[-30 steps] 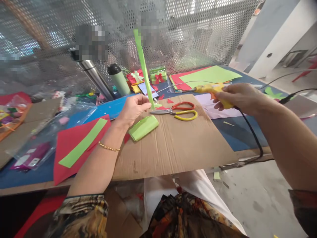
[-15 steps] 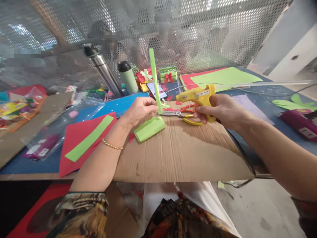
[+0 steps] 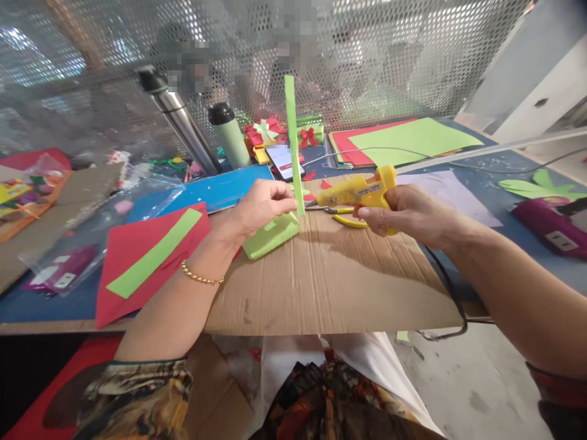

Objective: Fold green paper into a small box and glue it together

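Between finger and thumb, my left hand (image 3: 266, 206) pinches a narrow green paper strip (image 3: 293, 134) near its lower end, so that it stands upright. My right hand (image 3: 410, 208) is wrapped round the handle of a yellow hot glue gun (image 3: 358, 188), whose nozzle points left and lies close to the strip. I cannot tell whether nozzle and strip touch. Below my left hand a folded green paper box (image 3: 271, 237) rests on the cardboard sheet (image 3: 339, 281). Scissors and pliers with yellow handles (image 3: 351, 221) lie behind the glue gun, partly hidden by it.
A phone (image 3: 285, 162), a green bottle (image 3: 230, 137) and a steel flask (image 3: 181, 119) stand or lie at the back. Red paper (image 3: 151, 238) bearing a green strip lies left, a purple device (image 3: 550, 223) right. The glue gun's black cord (image 3: 452, 287) hangs over the table's front edge.
The glue gun has come left and its nozzle is nearer the paper strip. My left hand still pinches the strip. The whole view has shifted slightly.
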